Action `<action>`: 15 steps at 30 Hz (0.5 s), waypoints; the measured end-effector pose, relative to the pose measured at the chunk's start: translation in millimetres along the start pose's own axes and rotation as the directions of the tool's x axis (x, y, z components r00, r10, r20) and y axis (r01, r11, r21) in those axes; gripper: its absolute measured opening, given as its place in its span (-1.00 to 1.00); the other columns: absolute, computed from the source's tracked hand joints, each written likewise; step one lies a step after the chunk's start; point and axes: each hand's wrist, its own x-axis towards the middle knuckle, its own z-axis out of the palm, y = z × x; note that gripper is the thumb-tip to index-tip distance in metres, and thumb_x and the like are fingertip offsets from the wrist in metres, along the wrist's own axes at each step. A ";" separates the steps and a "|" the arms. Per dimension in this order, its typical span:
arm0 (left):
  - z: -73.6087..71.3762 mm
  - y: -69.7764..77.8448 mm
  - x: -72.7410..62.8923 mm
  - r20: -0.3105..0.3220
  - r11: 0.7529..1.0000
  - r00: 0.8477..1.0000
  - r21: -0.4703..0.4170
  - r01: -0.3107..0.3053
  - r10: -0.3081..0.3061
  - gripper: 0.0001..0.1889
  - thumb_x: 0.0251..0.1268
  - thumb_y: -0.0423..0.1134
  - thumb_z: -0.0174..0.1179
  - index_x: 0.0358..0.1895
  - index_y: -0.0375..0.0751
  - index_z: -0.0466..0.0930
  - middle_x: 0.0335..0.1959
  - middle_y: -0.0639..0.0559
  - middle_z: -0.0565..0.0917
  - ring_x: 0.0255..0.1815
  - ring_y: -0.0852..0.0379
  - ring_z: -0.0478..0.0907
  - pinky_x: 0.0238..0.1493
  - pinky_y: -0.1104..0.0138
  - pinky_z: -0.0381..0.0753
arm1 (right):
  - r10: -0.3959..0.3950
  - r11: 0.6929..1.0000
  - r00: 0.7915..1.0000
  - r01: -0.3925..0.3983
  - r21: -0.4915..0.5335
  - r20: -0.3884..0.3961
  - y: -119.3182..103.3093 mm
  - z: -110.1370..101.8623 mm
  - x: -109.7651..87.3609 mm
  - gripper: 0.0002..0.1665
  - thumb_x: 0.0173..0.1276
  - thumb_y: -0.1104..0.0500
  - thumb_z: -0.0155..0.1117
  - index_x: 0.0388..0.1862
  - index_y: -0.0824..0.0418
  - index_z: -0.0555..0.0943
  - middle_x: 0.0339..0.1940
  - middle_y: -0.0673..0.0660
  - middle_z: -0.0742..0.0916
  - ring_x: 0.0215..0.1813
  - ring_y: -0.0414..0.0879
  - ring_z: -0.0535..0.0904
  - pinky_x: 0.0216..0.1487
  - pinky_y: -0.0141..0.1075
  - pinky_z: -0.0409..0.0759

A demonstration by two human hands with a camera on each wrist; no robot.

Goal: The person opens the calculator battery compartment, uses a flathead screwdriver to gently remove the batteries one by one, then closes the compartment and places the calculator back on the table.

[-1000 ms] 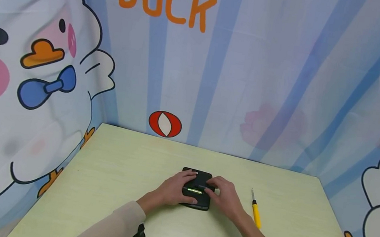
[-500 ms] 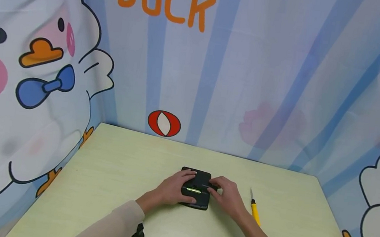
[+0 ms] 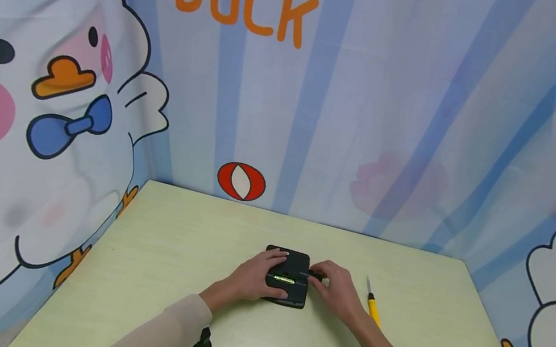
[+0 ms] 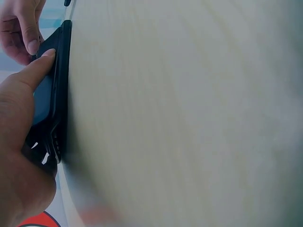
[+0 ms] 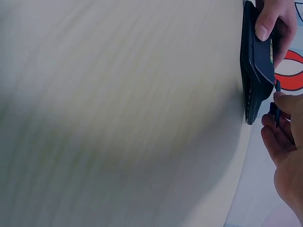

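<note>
A flat black battery-powered device (image 3: 296, 262) lies on the table, and a shiny green battery (image 3: 284, 279) shows in its slot. My left hand (image 3: 257, 274) holds the device at its left side, thumb on the near part and fingers over the far part. In the left wrist view, the thumb (image 4: 40, 66) presses on its upper face. At the device's right edge, my right hand (image 3: 336, 286) pinches a small thin black cover (image 3: 317, 274) between thumb and fingers. The right wrist view shows this cover (image 5: 277, 116) just off the device's end.
A screwdriver with a yellow handle (image 3: 374, 310) lies to the right of my right hand, its tip pointing away. The pale table (image 3: 189, 232) backs onto a cloth curtain (image 3: 341, 118) printed with ducks and stripes.
My right hand has drawn the black cover to the right, from over the device to its right edge. My left hand has stayed in place on the device.
</note>
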 end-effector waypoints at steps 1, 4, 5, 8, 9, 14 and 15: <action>-0.2 0.2 -0.2 0.001 1.000 1.000 0.001 0.000 0.000 -0.02 0.24 0.31 0.45 0.63 -0.11 0.35 0.65 -0.06 0.30 0.64 -0.11 0.25 0.52 -0.06 0.38 | -0.001 1.000 1.000 0.001 -0.003 -0.002 0.7 -0.1 -0.7 -0.73 0.32 0.28 0.58 -0.01 0.23 0.78 -0.12 0.05 0.80 -0.11 -0.09 0.75 0.00 -0.11 0.76; -0.4 0.3 -0.7 0.002 1.000 1.000 -0.001 -0.001 0.001 -0.02 0.24 0.30 0.45 0.63 -0.11 0.35 0.65 -0.07 0.30 0.64 -0.12 0.25 0.52 -0.07 0.38 | 0.001 1.000 1.000 -0.001 -0.004 -0.008 2.6 -0.3 -2.9 -0.73 0.32 0.28 0.58 -0.02 0.25 0.77 -0.13 0.06 0.80 -0.11 -0.08 0.75 0.00 -0.09 0.76; -0.2 0.1 -0.8 0.003 1.000 1.000 -0.001 -0.002 0.002 -0.03 0.25 0.30 0.45 0.63 -0.11 0.35 0.65 -0.07 0.30 0.64 -0.12 0.25 0.52 -0.07 0.38 | 0.005 1.000 1.000 -0.005 -0.006 -0.011 3.2 -0.3 -3.6 -0.73 0.32 0.28 0.58 -0.02 0.25 0.78 -0.13 0.06 0.80 -0.11 -0.08 0.75 0.00 -0.09 0.76; 0.7 -0.4 -0.5 0.004 1.000 1.000 0.002 -0.003 0.003 -0.03 0.26 0.29 0.44 0.63 -0.09 0.34 0.65 -0.07 0.29 0.64 -0.13 0.24 0.52 -0.07 0.38 | 0.024 1.000 1.000 -0.024 -0.014 -0.017 4.8 -0.2 -4.7 -0.73 0.31 0.28 0.59 -0.03 0.25 0.78 -0.13 0.06 0.80 -0.11 -0.08 0.75 0.01 -0.09 0.76; 1.0 -0.7 -0.3 0.002 1.000 1.000 0.003 -0.003 0.003 -0.03 0.26 0.29 0.44 0.63 -0.09 0.34 0.65 -0.07 0.29 0.64 -0.13 0.24 0.52 -0.07 0.38 | 0.031 0.999 0.999 -0.031 -0.018 -0.018 5.5 -0.2 -5.0 -0.73 0.31 0.28 0.59 -0.03 0.24 0.78 -0.13 0.06 0.81 -0.11 -0.08 0.75 0.01 -0.09 0.76; 1.6 -1.0 0.6 0.002 1.000 1.000 0.009 0.007 -0.007 -0.04 0.26 0.28 0.45 0.64 -0.06 0.34 0.65 -0.04 0.29 0.64 -0.10 0.24 0.53 -0.05 0.37 | 0.062 0.997 0.998 -0.062 -0.039 -0.014 9.7 -0.6 -6.9 -0.73 0.30 0.28 0.60 -0.04 0.22 0.79 -0.15 0.04 0.80 -0.12 -0.09 0.75 0.01 -0.10 0.76; 1.5 -0.8 0.6 0.003 1.000 1.000 0.011 0.010 -0.010 -0.04 0.26 0.28 0.45 0.64 -0.06 0.34 0.65 -0.04 0.29 0.64 -0.10 0.24 0.53 -0.05 0.37 | 0.061 0.997 0.998 -0.061 -0.047 -0.015 10.9 -0.7 -7.4 -0.74 0.30 0.28 0.60 -0.04 0.21 0.79 -0.16 0.03 0.80 -0.13 -0.10 0.74 0.01 -0.10 0.76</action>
